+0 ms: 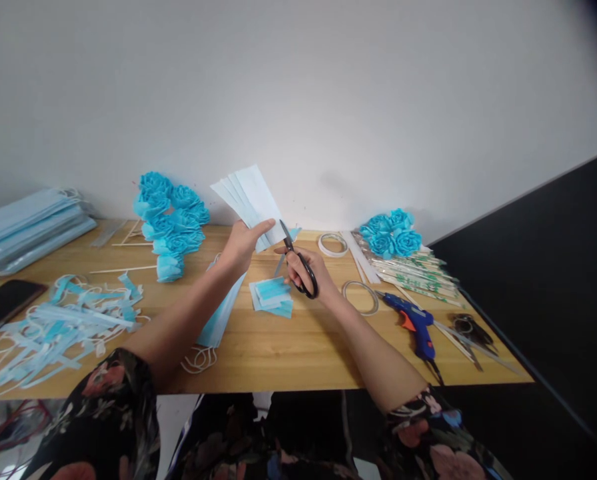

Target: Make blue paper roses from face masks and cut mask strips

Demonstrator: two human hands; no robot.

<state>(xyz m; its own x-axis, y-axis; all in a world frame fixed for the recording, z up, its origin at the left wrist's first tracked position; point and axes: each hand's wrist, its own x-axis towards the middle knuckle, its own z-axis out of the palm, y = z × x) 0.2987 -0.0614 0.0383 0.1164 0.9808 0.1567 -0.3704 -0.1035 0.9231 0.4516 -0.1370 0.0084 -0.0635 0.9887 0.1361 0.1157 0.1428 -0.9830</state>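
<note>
My left hand (242,243) is closed on a fanned stack of pale blue mask fabric pieces (248,197), held upright above the wooden table (288,353). My right hand (306,267) grips black-handled scissors (298,263), whose blades point up at the lower right edge of the fabric. Below the hands lies a small pile of cut blue squares (272,295). A blue face mask (218,317) lies under my left forearm.
Blue fabric flowers lie at the back left (171,223) and back right (391,235). Cut mask strips and ear loops (61,327) cover the left, beside a phone (6,301) and stacked masks (28,227). On the right are tape rolls (361,297), a blue glue gun (416,327) and wrapped chopsticks (413,270).
</note>
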